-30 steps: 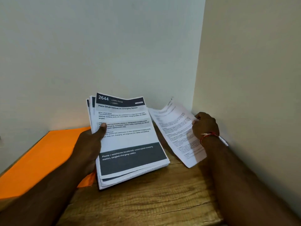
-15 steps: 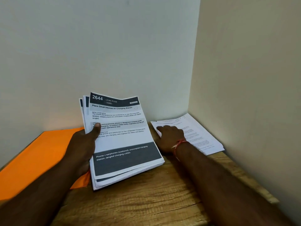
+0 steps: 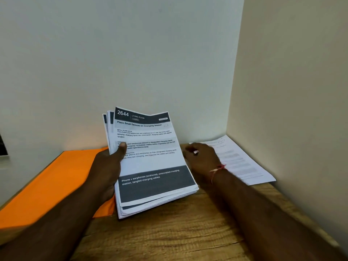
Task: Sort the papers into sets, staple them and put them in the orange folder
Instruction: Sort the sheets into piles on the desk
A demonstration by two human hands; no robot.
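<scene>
The left hand gripped the stack of papers mid-frame, thumb on top, its long axis running up-frame. The right hand hovered just right of the stack's edge; blur hid how its fingers lay. The orange folder lay at left.

Left hand grips the paper stack, thumb on top; right hand extended, fingers loosely bent.
</scene>
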